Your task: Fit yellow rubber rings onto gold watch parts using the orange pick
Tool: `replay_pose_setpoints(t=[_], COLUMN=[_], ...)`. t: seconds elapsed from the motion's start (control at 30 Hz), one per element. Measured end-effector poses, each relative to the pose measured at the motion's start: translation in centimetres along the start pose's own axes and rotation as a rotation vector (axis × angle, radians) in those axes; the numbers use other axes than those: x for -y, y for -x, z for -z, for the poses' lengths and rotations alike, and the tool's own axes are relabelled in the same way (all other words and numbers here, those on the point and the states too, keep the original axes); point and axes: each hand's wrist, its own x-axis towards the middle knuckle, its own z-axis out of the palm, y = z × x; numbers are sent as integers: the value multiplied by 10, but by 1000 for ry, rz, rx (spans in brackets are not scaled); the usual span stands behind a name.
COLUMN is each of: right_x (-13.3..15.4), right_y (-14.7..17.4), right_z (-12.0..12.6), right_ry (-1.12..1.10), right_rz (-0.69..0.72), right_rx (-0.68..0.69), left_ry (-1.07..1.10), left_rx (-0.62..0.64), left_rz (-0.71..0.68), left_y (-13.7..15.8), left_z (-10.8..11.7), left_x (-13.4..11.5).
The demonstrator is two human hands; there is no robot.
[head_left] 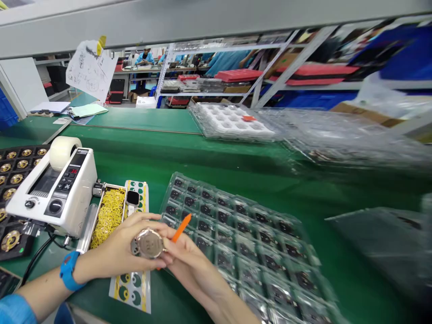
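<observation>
Head view: green-topped workbench (216, 157), both hands meeting low at centre-left.
Left hand (118, 252): blue wristband (69, 270) on the wrist; fingers (145, 219) curled around the rim of a round silver-grey metal disc part (148, 243), gripping it from the left and from behind.
Right hand (189, 258): fingers (168, 257) pressed against the right edge of the same disc; thin orange plastic stick (181, 228) pinched in this hand, tip angled up and to the right.
Round disc part: held between both hands, clear of the bench, flat face turned up toward the camera; small tab protruding on its left side.
Clear plastic blister tray (243, 234): just right of the hands, rows of pockets each holding a small dark component; right forearm lying over its near edge.
Yellow-and-green sticker sheet (133, 290): flat on the bench, below the left hand.
Open box of yellow rings (108, 213): just beyond the left hand, beside the dispenser.
White electric tape dispenser (54, 191): far left, pale tape roll on top, red digits lit.
Black tray of brass-coloured round parts (13, 166): behind and under the dispenser, at the left edge.
Second clear tray with an orange piece (232, 121): well beyond the hands, blurred.
</observation>
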Motion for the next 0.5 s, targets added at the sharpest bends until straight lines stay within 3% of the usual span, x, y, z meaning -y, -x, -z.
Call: replay_pose_setpoints(t=[0.13,0.27,0.37,0.5], right_x=[29,56,73,85], right_y=[-24,-78,-118,-138], right_z=[20,50,64,65], right_ry=[471,786,1062,1365], right_rz=[-8,-16,16,77], right_rx=[-149,-263,-433,-630], left_ry=[-228,-422,-533,-698], left_rx=[-177,-273,-306,-443], left_rz=[76,-104,-185,-71], left_y=[20,60,93,129], left_z=[6,8,11,29], left_x=[-6,-11,-12,-9])
